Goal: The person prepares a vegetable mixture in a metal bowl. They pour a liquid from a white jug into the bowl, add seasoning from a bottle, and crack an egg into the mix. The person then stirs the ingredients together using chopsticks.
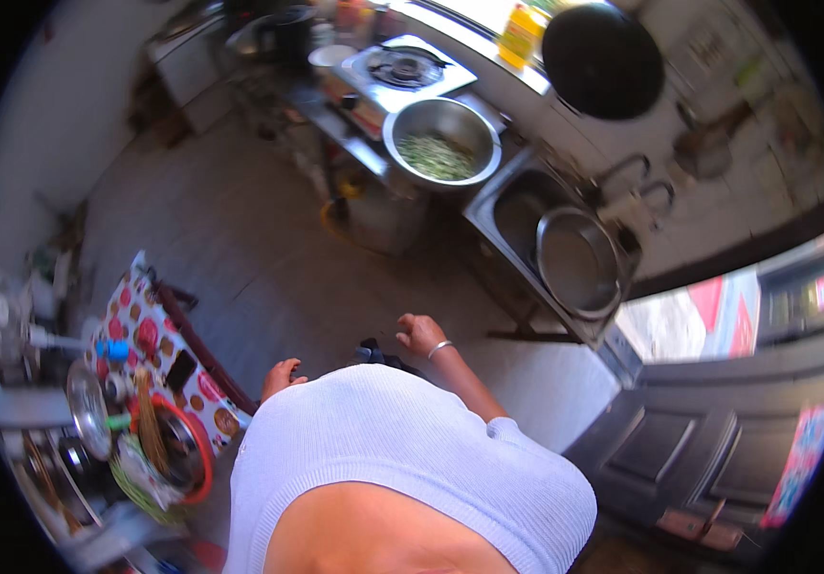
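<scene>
My right hand [420,334], with a silver bangle at the wrist, hangs over the floor with loosely bent fingers and nothing visible in them. Only part of my left hand [282,377] shows beside my white knit top; its fingers are slightly bent and seem to hold nothing. That hand is closest to a table with a patterned cloth [152,315]. Farther ahead, a metal basin [395,158] with chopped greens [439,159] rests at the counter's end. To its right, a second metal basin [577,258] sits in the sink [517,206]. Neither hand touches these things.
A gas stove [373,74] stands behind the greens. A black wok [603,62] hangs on the wall near a yellow bottle [521,36]. At left, the table bears a red-rimmed basin [203,459] and a dark phone [181,370]. A dark door [699,445] stands at right.
</scene>
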Demonstrator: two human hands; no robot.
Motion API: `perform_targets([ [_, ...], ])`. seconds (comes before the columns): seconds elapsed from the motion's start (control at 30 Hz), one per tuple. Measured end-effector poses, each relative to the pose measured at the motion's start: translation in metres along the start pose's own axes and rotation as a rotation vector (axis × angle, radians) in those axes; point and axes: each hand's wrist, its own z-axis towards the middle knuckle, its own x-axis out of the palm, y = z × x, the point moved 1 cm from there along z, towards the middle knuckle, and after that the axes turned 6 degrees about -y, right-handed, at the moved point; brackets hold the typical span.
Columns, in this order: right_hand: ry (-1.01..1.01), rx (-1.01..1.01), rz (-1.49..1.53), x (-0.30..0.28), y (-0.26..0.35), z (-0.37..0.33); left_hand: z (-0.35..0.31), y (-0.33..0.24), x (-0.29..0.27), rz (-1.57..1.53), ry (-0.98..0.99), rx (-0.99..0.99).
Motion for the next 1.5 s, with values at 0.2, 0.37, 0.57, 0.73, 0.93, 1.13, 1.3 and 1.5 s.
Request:
perform_targets([
  [0.2, -0.278, 0.259, 0.134, -0.023, -0.065, -0.016, 0.076, -0.068, -0.025, 0.147, 0.198, 0.059],
  [0.37, -0.430, 0.461, 0.241, -0.029, -0.084, -0.033, 0.131, -0.092, -0.022, 0.166, 0.326, 0.162],
  [0.57, -0.510, 0.582, 0.472, -0.028, -0.079, -0.028, 0.186, -0.142, -0.016, 0.120, 0.352, 0.306],
  [0.73, -0.425, 0.762, 0.991, -0.052, -0.071, 0.009, 0.227, -0.165, -0.003, 0.073, 0.358, 0.330],
  [0.93, -0.427, 0.685, 1.193, -0.106, -0.106, 0.113, 0.274, -0.206, 0.018, -0.064, 0.204, 0.307],
  [1.13, -0.787, 0.377, 0.944, -0.192, -0.165, 0.231, 0.283, -0.245, 0.025, -0.167, 0.103, 0.148],
  [1.3, -0.844, -0.035, 0.199, -0.233, -0.173, 0.287, 0.286, -0.247, 0.026, -0.134, 0.029, 0.078],
  [1.5, -0.659, 0.016, -0.264, -0.263, -0.118, 0.265, 0.290, -0.267, 0.023, -0.015, 0.042, 0.048],
])
